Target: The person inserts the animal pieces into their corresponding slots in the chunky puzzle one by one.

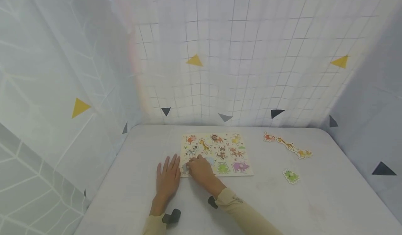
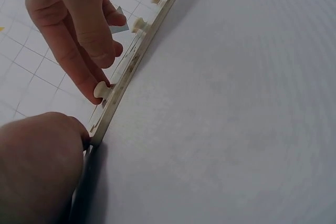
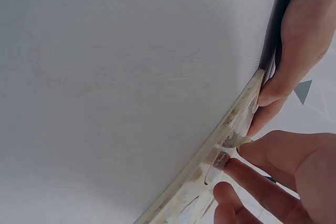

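A wooden animal peg puzzle board (image 1: 216, 174) lies on the table. My right hand (image 1: 201, 172) reaches over its lower left corner, thumb and fingers at the pale knob (image 2: 101, 91) of a grey puzzle piece (image 1: 185, 168). The piece is partly hidden by the fingers; in the right wrist view, the fingertips pinch its knob (image 3: 240, 142) at the board. My left hand (image 1: 168, 179) rests with extended fingers on the table along the board's left edge, its thumb side touching that edge. Among the animals on the board are a purple hippo (image 1: 240, 167) and a green frog (image 1: 223, 168).
To the board's right lie loose puzzle pieces: a red monkey (image 1: 269, 137), a giraffe (image 1: 286, 144) and a yellow-orange animal (image 1: 304, 153) in a slanting row, with a green frog piece (image 1: 291, 176) nearer. Patterned cloth walls (image 1: 220, 71) surround the white table (image 1: 132, 165).
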Tool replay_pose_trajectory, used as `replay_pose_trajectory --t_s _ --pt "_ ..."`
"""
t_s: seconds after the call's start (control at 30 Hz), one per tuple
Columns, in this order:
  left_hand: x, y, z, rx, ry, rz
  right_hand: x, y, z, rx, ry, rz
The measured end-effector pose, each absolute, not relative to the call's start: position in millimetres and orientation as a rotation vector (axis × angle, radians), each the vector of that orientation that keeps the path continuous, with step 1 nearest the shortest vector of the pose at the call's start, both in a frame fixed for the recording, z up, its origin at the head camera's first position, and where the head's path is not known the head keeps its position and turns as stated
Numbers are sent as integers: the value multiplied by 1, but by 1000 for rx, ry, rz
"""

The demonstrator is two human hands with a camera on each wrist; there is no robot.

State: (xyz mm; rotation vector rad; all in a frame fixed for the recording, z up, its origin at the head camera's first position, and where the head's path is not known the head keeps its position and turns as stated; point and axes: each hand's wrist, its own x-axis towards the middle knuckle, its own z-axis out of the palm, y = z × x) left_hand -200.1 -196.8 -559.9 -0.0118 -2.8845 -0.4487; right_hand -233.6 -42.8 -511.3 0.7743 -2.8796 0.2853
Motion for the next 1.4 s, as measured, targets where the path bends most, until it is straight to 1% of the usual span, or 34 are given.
replay_pose_trajectory --t_s 0.3,0.5,0.63,0.77,1.03,1.27,1.4 --pt "-200 -198 -561 -17 -2863 -478 -229 -38 -514 809 -2866 326" --pt "-201 -197 -565 -17 -2881 -524 -236 -25 -519 861 -2816 438" --pt "-200 -197 -563 -17 -2890 -543 -242 -15 -518 875 -2774 411" --pt "-200 -197 -560 -12 -2893 -551 -247 -4 -518 838 -2774 390" --pt "-200 -198 -564 2 -2900 -545 -259 22 -526 718 -2812 548" --pt "-200 -198 -564 -7 -2901 -531 -270 56 -526 622 -2728 613" --pt "-200 -199 -562 -1 -2914 -504 -274 78 -523 514 -2744 649"
